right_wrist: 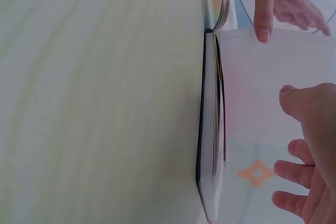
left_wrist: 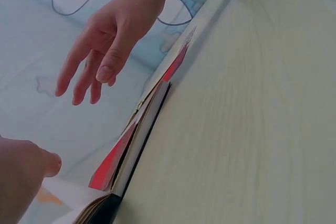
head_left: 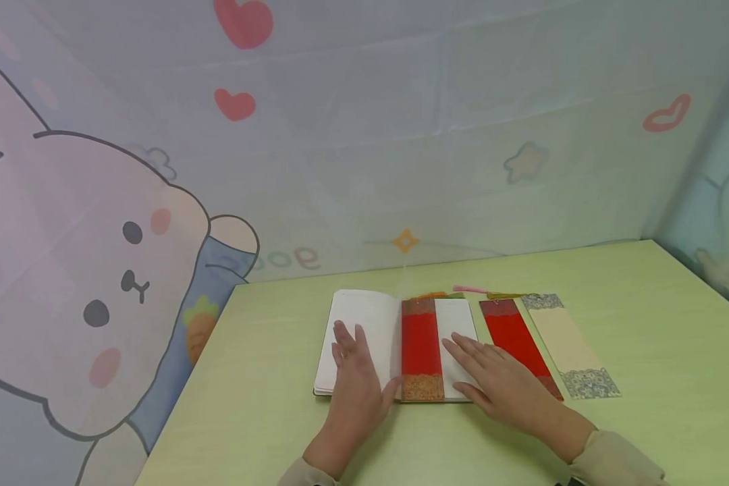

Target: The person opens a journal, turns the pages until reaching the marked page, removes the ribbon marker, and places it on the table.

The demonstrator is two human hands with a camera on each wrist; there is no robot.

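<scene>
An open notebook [head_left: 364,310] lies on the table with white pages on both sides. In the right wrist view a white page [right_wrist: 278,72] stands up from it, faintly tinted red. A red bookmark [head_left: 421,341] with patterned gold ends lies on the right-hand side, next to the fold. Over the left page, my left hand [head_left: 357,388] has its fingers extended, the thumb close to the fold's lower end. My right hand [head_left: 504,381] hovers with loose fingers over the right page's outer part, overlapping a second red bookmark [head_left: 513,334]. Neither hand grips anything.
A cream bookmark [head_left: 574,344] with grey lace-patterned ends lies right of the second red one. Orange, green, pink [head_left: 469,289] and olive tassels lie along the far side. Behind the pale green table [head_left: 662,324] hangs a printed cloth [head_left: 364,148] with a cartoon animal.
</scene>
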